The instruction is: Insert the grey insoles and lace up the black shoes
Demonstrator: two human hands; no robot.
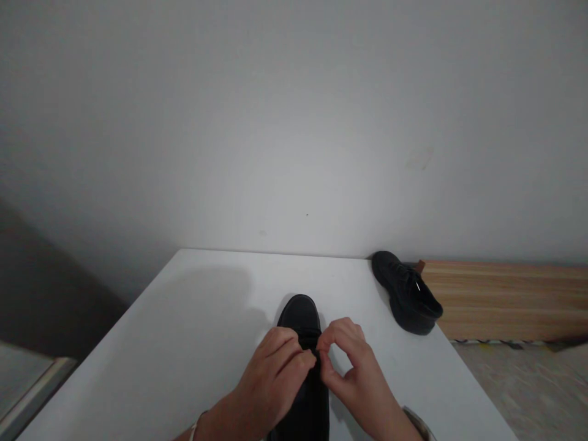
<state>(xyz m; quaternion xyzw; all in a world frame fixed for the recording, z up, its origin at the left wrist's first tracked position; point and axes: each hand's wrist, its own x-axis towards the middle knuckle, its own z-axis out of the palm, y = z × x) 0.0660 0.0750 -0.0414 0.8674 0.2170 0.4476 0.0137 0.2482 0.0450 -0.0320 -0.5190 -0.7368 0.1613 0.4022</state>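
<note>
A black shoe lies on the white table, its toe pointing away from me and its laced part mostly under my hands. My left hand is closed over the left side of the shoe, fingers curled and thumb tip pressed in. On the right edge of the same shoe, my right hand makes a pinch, with thumb and index finger meeting in a ring. Any lace between the fingertips is too dark and small to make out. A second black shoe with laces rests at the table's right back edge.
The white table meets a pale wall at the back. Right of it are a wood-grain board and a grey floor. A metal-edged frame stands at the lower left.
</note>
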